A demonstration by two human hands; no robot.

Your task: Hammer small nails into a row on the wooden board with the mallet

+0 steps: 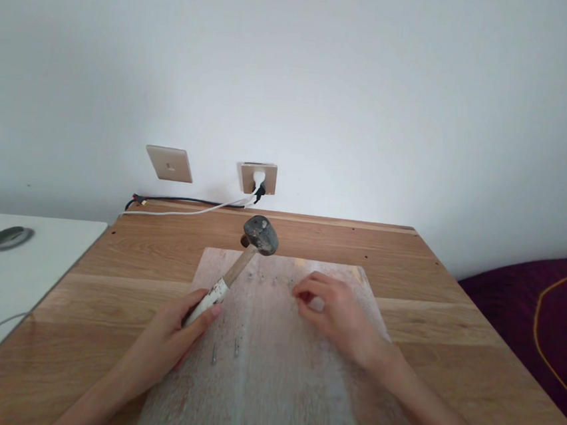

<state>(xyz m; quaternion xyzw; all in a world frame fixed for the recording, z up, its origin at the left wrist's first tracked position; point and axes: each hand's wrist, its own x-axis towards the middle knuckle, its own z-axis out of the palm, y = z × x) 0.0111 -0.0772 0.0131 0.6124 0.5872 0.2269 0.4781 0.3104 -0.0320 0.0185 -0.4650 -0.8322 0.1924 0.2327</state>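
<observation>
My left hand (pixel 176 336) is closed round the wooden handle of a hammer (pixel 253 242), whose dark head is raised over the far part of a pale worn board (pixel 267 384). The board lies flat on a wooden table (pixel 451 349). My right hand (pixel 337 311) rests on the board with thumb and fingers pinched together near a row of small nails (pixel 267 280) standing in the wood; what it pinches is too small to make out. Two loose nails (pixel 224 352) lie on the board near my left hand.
On the wall behind the table sit a switch plate (pixel 169 163) and a socket (pixel 258 178) with a white plug; cables (pixel 184 206) run along the table's far edge. A white desk (pixel 2 265) adjoins on the left. Dark purple bedding (pixel 539 310) lies to the right.
</observation>
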